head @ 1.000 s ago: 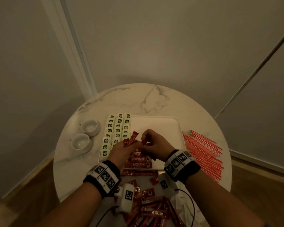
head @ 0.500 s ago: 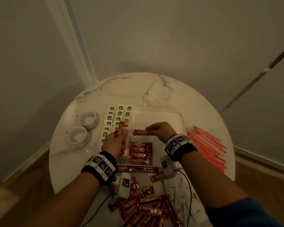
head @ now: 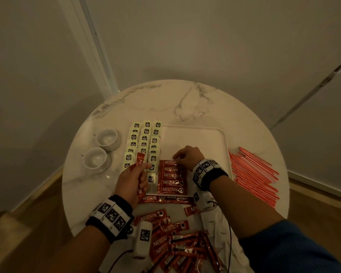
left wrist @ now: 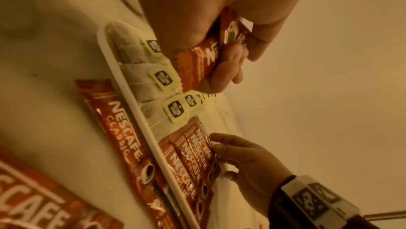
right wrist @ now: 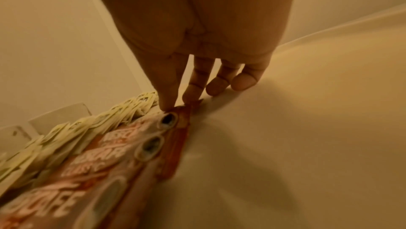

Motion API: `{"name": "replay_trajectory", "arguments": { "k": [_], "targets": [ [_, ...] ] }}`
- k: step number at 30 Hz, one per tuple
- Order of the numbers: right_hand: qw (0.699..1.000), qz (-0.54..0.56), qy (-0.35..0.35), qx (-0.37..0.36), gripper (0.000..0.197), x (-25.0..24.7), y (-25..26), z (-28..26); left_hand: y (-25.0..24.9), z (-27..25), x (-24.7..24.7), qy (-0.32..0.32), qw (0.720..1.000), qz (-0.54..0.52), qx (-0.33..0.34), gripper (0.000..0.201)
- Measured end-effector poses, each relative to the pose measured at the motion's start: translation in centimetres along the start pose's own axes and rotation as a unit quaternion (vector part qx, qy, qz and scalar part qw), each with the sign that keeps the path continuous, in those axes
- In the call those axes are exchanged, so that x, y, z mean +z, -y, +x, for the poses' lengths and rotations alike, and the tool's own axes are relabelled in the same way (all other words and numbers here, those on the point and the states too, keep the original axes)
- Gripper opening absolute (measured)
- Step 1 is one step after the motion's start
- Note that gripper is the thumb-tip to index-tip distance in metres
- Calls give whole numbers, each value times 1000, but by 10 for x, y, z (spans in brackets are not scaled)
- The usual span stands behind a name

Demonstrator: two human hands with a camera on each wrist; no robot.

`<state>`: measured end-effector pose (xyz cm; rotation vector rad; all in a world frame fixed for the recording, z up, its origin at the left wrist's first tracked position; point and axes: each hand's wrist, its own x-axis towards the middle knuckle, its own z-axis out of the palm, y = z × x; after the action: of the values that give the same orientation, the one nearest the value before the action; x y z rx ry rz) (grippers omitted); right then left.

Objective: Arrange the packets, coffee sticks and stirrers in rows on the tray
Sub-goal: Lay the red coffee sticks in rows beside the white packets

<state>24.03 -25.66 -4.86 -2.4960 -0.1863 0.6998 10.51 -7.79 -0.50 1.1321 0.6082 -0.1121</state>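
Note:
On the white tray tea bag packets lie in rows on the left. Beside them is a row of red coffee sticks. My left hand hovers over the tray's near left corner and grips a small bundle of coffee sticks. My right hand is down on the tray. Its thumb and forefinger pinch the right end of the farthest stick, which lies flat in the row. Red stirrers lie on the table right of the tray.
A heap of loose coffee sticks covers the table's near edge, and one stick lies along the tray's front rim. Two white cups stand left of the tray. The round marble table stands close to the walls.
My right hand took a stick from the left hand's bundle, carried it over the tray and laid it down at the far end of the row. The left hand stayed put.

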Motion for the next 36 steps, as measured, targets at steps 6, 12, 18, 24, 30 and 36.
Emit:
{"name": "replay_trajectory", "arguments": {
  "k": [6,12,18,24,30,36],
  "targets": [
    [1000,-20,-3,12,10,1,3,0,0,-2,-4,5,1000,22,-6,20],
    [999,-36,8,13,9,1,7,0,-2,-1,-4,16,1000,20,-2,22],
    [999,-45,20,2,13,-1,5,0,-3,-3,2,32,999,-18,-9,25],
    [999,-45,11,-6,17,0,8,-4,-4,-2,8,31,999,-5,-11,27],
    [995,68,-75,-21,20,-12,10,-12,-11,-4,17,22,1000,10,11,24],
    [947,308,26,-90,19,-33,42,-60,-16,5,28,27,998,37,43,15]
  ]
}}
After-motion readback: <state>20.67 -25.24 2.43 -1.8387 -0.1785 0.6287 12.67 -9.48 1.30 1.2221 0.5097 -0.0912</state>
